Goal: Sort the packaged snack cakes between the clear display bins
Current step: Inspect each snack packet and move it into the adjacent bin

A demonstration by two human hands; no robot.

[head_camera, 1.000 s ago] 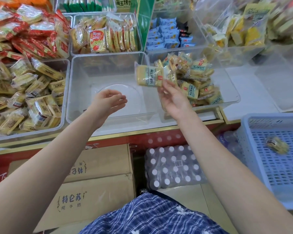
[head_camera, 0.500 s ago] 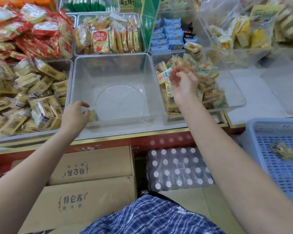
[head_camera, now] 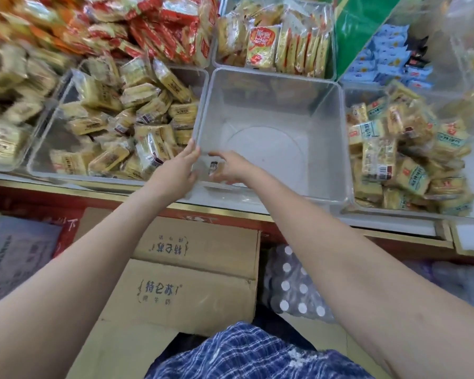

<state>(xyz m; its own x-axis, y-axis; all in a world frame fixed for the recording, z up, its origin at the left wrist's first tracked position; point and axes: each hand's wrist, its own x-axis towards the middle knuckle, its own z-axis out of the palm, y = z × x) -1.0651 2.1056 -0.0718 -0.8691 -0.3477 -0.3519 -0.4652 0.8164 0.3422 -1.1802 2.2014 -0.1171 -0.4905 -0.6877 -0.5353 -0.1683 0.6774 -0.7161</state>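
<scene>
**Both hands at the near-left corner of the middle bin**

While the middle clear bin [head_camera: 271, 110] sits between two stocked ones, both hands meet at its near-left corner. The left hand [head_camera: 175, 170] lies against the outside of that corner, fingers fairly straight and pointing up along the wall, with the fingertips reaching the rim; it presses or steadies the bin rather than curling round anything. The right hand [head_camera: 230, 168] reaches over the front wall into the bin, its fingers bent down around a single small snack cake [head_camera: 213, 168] lying on the floor of the corner. Seen through the plastic, the grip is blurred, so whether the fingers have actually closed on the packet cannot be told. Apart from that packet, the bin shows only its bare floor with a round moulded mark.

Just left of it, the left bin [head_camera: 39, 160] is heaped with yellow packaged cakes [head_camera: 137, 116]. Just right, the right bin [head_camera: 348, 203] holds yellow and teal-labelled cakes [head_camera: 394, 160]. Behind are red-wrapped snacks [head_camera: 153, 31], a bin of upright yellow packets [head_camera: 274, 42], and blue packets [head_camera: 386, 56]. Below the counter edge stand cardboard boxes [head_camera: 181, 285] and a shrink-wrapped pack of bottles [head_camera: 293, 288].
</scene>
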